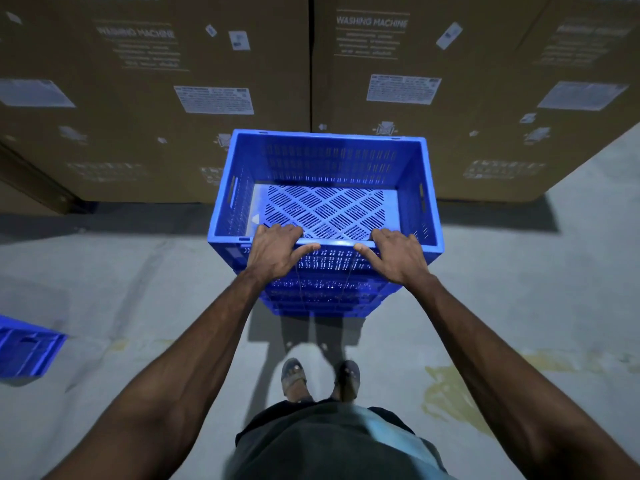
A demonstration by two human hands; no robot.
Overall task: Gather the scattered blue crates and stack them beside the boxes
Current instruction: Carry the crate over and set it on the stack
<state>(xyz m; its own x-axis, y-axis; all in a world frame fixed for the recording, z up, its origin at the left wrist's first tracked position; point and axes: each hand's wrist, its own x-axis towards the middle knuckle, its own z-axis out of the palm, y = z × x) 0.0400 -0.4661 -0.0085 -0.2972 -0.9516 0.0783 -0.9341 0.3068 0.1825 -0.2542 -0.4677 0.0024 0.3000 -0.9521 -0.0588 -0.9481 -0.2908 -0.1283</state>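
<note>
The top crate point(322, 188) is seemingly being seated, rim clasped by curled fingers of left hand point(277, 252) and right hand point(398, 256). The stray crate point(24, 348) should be fetched next.

Both arms stretched forward, hands level.
Left hand point(280, 252) and right hand point(398, 256) grip the crate point(329, 161) rim, fingers point(277, 232) curled over, thumbs outside.

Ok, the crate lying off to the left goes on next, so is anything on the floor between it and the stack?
Nothing visible does: only bare concrete floor lies between the stray crate and the stack. The left hand and right hand grip the top crate by its near rim.
</note>
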